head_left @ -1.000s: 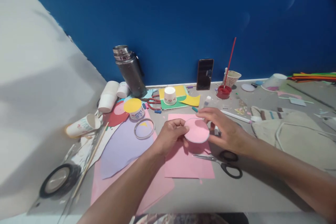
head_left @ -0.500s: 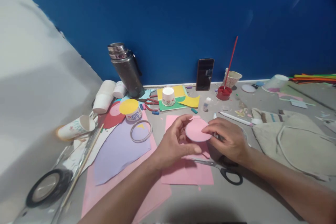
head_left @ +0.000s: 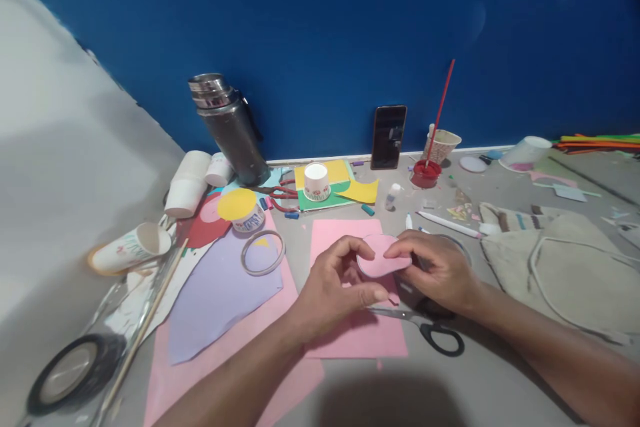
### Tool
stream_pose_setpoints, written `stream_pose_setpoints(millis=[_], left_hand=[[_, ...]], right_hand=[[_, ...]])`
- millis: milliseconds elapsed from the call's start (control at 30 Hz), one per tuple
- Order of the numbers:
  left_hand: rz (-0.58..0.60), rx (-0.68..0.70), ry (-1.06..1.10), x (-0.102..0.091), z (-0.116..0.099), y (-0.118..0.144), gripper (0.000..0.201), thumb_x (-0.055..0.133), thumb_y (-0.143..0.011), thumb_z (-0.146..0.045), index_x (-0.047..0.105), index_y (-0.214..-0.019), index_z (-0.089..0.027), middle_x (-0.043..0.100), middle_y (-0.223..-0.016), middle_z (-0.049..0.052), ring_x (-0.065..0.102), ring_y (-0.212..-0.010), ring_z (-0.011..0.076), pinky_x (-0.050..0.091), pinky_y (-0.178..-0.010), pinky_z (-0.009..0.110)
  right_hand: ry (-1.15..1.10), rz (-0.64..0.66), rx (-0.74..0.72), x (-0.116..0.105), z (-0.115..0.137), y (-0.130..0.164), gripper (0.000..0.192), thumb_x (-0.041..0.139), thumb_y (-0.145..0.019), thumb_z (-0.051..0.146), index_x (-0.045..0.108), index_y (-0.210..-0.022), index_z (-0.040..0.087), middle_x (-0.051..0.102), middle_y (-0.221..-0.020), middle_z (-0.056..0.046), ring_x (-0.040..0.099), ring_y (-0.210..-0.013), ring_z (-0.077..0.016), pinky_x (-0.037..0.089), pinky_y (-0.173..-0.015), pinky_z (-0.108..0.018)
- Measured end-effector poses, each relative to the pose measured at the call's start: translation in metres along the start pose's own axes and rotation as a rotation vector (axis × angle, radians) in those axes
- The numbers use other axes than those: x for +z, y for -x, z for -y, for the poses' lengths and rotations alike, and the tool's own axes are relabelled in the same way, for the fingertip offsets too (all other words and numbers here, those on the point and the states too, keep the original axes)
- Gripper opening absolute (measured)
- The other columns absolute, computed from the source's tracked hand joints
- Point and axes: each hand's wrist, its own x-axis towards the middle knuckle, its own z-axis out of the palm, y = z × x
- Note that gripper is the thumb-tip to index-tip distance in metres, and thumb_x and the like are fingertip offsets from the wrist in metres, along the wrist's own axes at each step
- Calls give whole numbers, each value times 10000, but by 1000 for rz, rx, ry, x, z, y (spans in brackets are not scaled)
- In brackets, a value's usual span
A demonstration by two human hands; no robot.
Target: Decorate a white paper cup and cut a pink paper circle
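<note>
Grey table [head_left: 500, 373] w/ pink sheet [head_left: 350, 337], scissors [head_left: 425, 323], lilac paper [head_left: 220, 300], tape roll [head_left: 70, 373], cloth bag [head_left: 565, 267].

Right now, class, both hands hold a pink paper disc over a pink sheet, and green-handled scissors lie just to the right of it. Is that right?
Not quite. The head view shows the scissors have black handles, not green. The rest holds: the left hand and right hand hold the pink disc over the pink sheet.

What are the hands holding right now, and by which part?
Both hands hold the pink paper disc by its rim: left hand at the left edge, right hand fingers pinching the right edge.
</note>
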Motion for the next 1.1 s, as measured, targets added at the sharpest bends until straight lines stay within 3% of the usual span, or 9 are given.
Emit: stream_pose_setpoints(millis=[67, 167, 267, 333, 467, 667, 767, 900, 1100], left_hand=[[-23, 61, -98, 3, 1, 0, 351, 945, -620, -270, 693, -856, -205, 633, -854, 2, 538, -665, 121, 422, -598, 241], [-102, 195, -212, 5, 2, -1, 114, 803, -747, -182, 696, -709, -188, 664, -875, 34, 603, -803, 155, 462, -704, 247], [-153, 216, -210, 4, 3, -1, 100, 740, -797, -154, 716, -706, -188, 712, -875, 41, 642, -839, 161, 485, -755, 250], [-165, 216, -219, 3, 3, -1, 103, 772, -789, -173, 727, -697, -187, 728, -876, 44, 646, -839, 163, 487, -755, 249], [-164, 172, -150, 2, 3, 0, 144, 788, -834, -286, 772, -735, -183, 747, -878, 62, 653, -825, 173, 501, -745, 263], [-223, 13, -29, 7, 3, 0, 174, 827, -779, -310, 721, -785, -172, 699, -790, 21, 602, -722, 134, 494, -676, 239], [-281, 1, 1, 9, 4, 0, 235, 835, -724, -246, 665, -877, -192, 661, -796, -21, 563, -691, 107, 469, -644, 214], [-282, -18, 11, 10, 5, -1, 276, 822, -714, -225, 672, -942, -186, 676, -846, -6, 581, -725, 110, 481, -666, 215], [-276, -48, 37, 12, 3, -2, 247, 812, -704, -218, 702, -920, -171, 691, -841, 7, 603, -730, 113, 481, -662, 211]], right_hand=[[29, 13, -39, 2, 0, 2, 263, 579, -858, 29, 716, -945, 235, 743, -788, -1, 695, -689, -148, 493, -638, -244], [10, 38, -10, 2, 1, 3, 187, 638, -899, 76, 722, -965, 230, 760, -814, -8, 696, -702, -147, 490, -655, -244], [-103, 54, 95, 0, 0, 3, 39, 720, -955, 191, 722, -975, 226, 773, -849, -14, 695, -704, -140, 503, -660, -234], [-159, 50, 133, -1, 0, 2, 81, 730, -973, 245, 712, -897, 227, 755, -832, -13, 682, -707, -140, 504, -659, -234], [-217, -13, 255, 2, 2, 3, 230, 745, -963, 309, 661, -768, 220, 732, -806, -17, 666, -723, -148, 506, -670, -244], [-257, -21, 551, 7, 10, 3, 231, 786, -869, 379, 676, -741, 221, 687, -685, 5, 598, -598, -144, 468, -568, -256], [-260, -16, 610, 7, 13, 1, 211, 780, -829, 374, 671, -728, 224, 671, -661, 7, 577, -579, -146, 457, -556, -264], [-294, -2, 675, 7, 14, 1, 212, 775, -805, 389, 668, -731, 221, 652, -647, 14, 558, -563, -135, 433, -538, -260], [-387, 4, 744, 8, 17, -1, 200, 780, -787, 374, 659, -798, 215, 644, -683, 25, 584, -602, -128, 460, -552, -240]])
